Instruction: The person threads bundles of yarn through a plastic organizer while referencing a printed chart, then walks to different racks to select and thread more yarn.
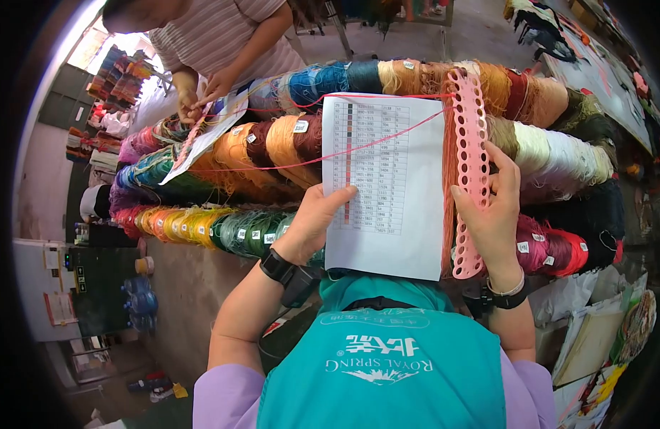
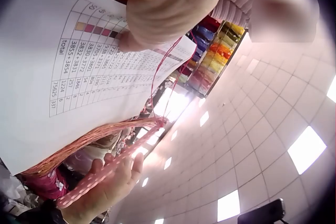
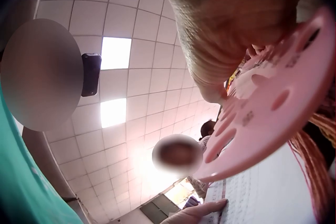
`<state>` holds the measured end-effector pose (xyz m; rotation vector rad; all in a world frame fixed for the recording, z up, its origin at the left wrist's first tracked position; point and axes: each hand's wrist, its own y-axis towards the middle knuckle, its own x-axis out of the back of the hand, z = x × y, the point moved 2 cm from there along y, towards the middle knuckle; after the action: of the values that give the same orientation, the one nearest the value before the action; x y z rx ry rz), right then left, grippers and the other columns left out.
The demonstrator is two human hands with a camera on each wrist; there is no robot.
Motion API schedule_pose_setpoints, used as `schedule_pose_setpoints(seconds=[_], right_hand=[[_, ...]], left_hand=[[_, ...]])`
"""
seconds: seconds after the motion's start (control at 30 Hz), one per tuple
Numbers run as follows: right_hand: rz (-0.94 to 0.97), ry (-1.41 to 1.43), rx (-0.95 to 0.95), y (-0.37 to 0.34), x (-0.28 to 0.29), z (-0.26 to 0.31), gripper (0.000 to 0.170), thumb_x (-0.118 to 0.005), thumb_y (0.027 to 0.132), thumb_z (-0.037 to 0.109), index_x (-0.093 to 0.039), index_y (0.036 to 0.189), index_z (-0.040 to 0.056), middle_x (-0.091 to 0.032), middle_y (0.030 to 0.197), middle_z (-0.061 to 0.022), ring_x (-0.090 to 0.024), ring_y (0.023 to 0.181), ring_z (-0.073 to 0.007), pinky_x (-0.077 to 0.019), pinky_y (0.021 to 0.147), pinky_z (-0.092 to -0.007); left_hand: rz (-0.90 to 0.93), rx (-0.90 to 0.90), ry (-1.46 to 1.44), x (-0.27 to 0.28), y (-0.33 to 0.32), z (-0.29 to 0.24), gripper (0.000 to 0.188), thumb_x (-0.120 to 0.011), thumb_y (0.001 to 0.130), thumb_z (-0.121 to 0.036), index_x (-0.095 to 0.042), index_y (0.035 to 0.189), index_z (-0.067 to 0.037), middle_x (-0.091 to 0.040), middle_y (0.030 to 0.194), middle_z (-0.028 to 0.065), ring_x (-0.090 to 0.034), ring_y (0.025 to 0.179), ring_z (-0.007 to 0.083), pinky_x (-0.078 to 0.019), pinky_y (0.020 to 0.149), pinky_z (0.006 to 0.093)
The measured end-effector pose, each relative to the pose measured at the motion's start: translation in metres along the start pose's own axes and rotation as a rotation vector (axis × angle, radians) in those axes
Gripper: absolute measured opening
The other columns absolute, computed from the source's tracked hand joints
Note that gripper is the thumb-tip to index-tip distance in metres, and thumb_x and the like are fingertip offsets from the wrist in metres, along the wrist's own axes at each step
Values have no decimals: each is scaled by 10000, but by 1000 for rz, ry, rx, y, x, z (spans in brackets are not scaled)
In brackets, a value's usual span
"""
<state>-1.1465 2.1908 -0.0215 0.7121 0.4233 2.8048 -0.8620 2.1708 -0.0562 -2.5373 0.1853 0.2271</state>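
A printed chart sheet with a column of colour swatches is held up at centre in the head view. My left hand grips its left edge, thumb lying on the page by the lower swatches, other fingers hidden behind. My right hand holds a long pink holed strip upright, thumb on its front. Between sheet and strip hangs a bundle of reddish-brown threads. Pink-red thread runs leftward from the strip's upper part. The right wrist view shows the pink strip close up.
Rows of coloured yarn bundles with small labels lie behind the sheet. At the upper left, another person handles a second sheet and strip. Water bottles stand at the left; stacked papers and bags lie at the lower right.
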Motion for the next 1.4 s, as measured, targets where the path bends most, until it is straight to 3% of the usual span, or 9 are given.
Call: schedule_pose_setpoints(seconds=[0.13, 0.2, 0.27, 0.47, 0.77, 1.03, 1.23, 1.27, 1.4], right_hand=[[20, 16, -5, 0, 1, 0, 686, -751, 742, 51, -474, 1370, 35, -500, 1267, -140, -499, 1180, -285, -427, 983, -382], [20, -44, 68, 1, 3, -3, 685, -735, 757, 19, -470, 1388, 31, -484, 1221, -88, -497, 946, -164, -465, 859, -297], [25, -57, 97, 1, 3, -5, 688, -728, 763, 3, -467, 1399, 30, -475, 1201, -61, -492, 827, -103, -483, 795, -254], [46, 79, 30, 0, 0, -4, 695, -749, 738, 33, -480, 1379, 40, -499, 1270, -133, -508, 1155, -261, -443, 939, -357], [37, 226, -5, -1, -9, -2, 711, -739, 744, -6, -465, 1398, 43, -467, 1284, -103, -543, 961, -153, -498, 818, -288], [-32, 205, -71, 0, -30, 16, 704, -735, 744, -20, -470, 1393, 41, -472, 1240, -94, -550, 835, -117, -512, 786, -272], [-82, 208, -81, 9, -56, 21, 689, -722, 770, -42, -459, 1402, 35, -508, 1134, -63, -529, 793, -77, -477, 727, -225], [-101, 401, -209, 12, -66, 28, 673, -680, 814, -68, -423, 1427, 39, -543, 1057, -50, -531, 811, -64, -465, 719, -208], [-219, 421, -134, 25, -74, 30, 609, -626, 861, -91, -406, 1420, 9, -576, 1171, -68, -549, 889, -60, -459, 750, -192]], left_hand=[[-16, 6, 35, -2, -5, -3, 330, -631, 957, -166, -618, 1226, 25, -683, 1147, 109, -655, 990, 160, -529, 880, 333], [-24, 13, 37, -6, -7, -6, 329, -637, 953, -165, -619, 1223, 23, -683, 1145, 109, -653, 991, 159, -528, 881, 333], [-41, 13, 37, -8, -9, -7, 327, -638, 951, -159, -618, 1224, 20, -683, 1143, 107, -651, 991, 157, -528, 876, 332], [-69, 2, 4, -3, -16, -2, 330, -640, 947, -143, -611, 1232, 20, -681, 1144, 104, -648, 997, 157, -530, 870, 330], [-79, -27, -11, 9, -26, -5, 320, -638, 947, -126, -613, 1226, 29, -683, 1147, 112, -659, 988, 159, -537, 859, 327], [-36, 16, 0, 43, -18, -17, 306, -635, 946, -121, -623, 1215, 24, -690, 1130, 100, -665, 956, 151, -533, 843, 308], [-42, -17, 11, 80, -14, -29, 298, -652, 936, -126, -638, 1194, 22, -694, 1122, 94, -662, 955, 145, -522, 860, 313], [-41, -16, 15, 95, -12, -30, 297, -654, 935, -128, -641, 1190, 22, -695, 1118, 93, -661, 953, 145, -520, 863, 315], [-14, -47, 34, 124, -10, -37, 294, -656, 938, -137, -646, 1185, 21, -699, 1098, 85, -656, 949, 141, -515, 862, 311]])
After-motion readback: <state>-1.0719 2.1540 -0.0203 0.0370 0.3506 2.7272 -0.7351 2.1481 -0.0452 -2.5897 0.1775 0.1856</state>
